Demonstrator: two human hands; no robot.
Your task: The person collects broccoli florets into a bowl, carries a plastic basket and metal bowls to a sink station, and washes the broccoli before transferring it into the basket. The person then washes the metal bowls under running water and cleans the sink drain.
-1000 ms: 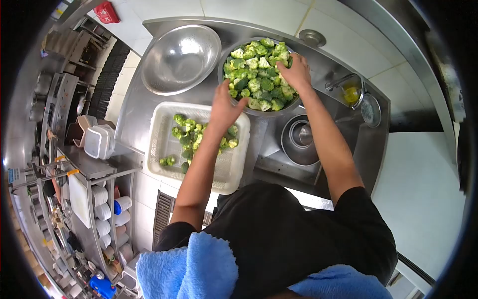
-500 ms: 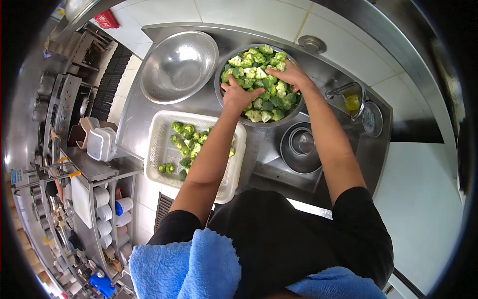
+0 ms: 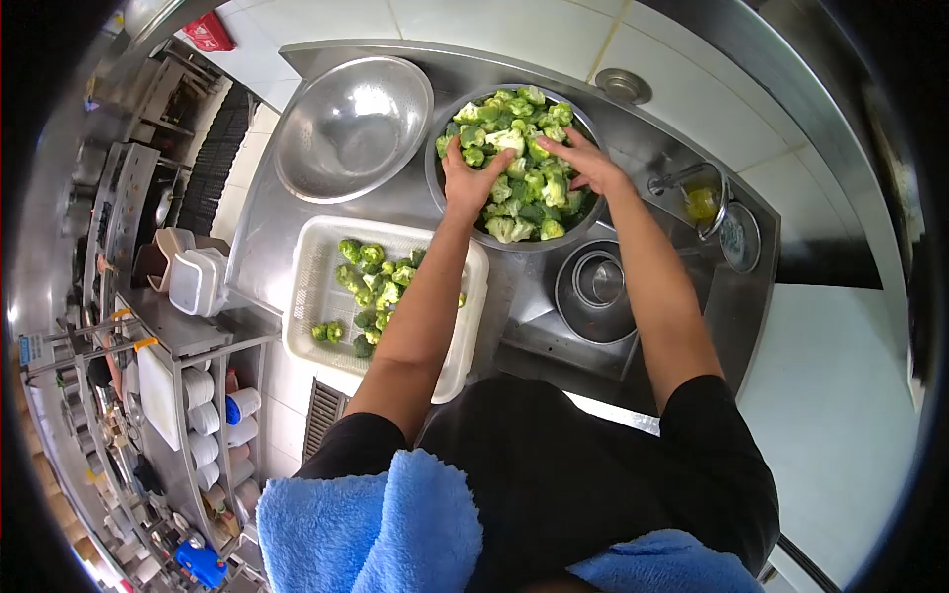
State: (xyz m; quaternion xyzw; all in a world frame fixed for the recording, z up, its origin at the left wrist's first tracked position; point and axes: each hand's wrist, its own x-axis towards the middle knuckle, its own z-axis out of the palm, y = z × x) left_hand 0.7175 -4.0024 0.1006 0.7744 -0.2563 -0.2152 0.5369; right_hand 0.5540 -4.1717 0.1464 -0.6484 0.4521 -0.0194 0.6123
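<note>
Both hands are over a round metal bowl [image 3: 599,210] heaped with green broccoli florets [image 3: 510,219]. My left hand [image 3: 474,176] lies on the left part of the heap, its thumb and fingers apart and touching florets. On the right side of the heap, my right hand [image 3: 583,163] has spread fingers against the florets, some fingertips hidden among them. Below and to the left, a white perforated tray [image 3: 312,259] holds several loose florets [image 3: 374,285], partly covered by my left forearm.
A shiny metal bowl [image 3: 354,128] stands at the upper left of the steel counter. Nested metal bowls [image 3: 596,287] sit in the sink, near a strainer [image 3: 702,206] with something yellow. White containers [image 3: 198,282] and a dish rack [image 3: 203,420] are on the left.
Both hands have come inward from the bowl's edges onto the broccoli. Over the last half second they drew slightly closer together, and florets on top have shifted.
</note>
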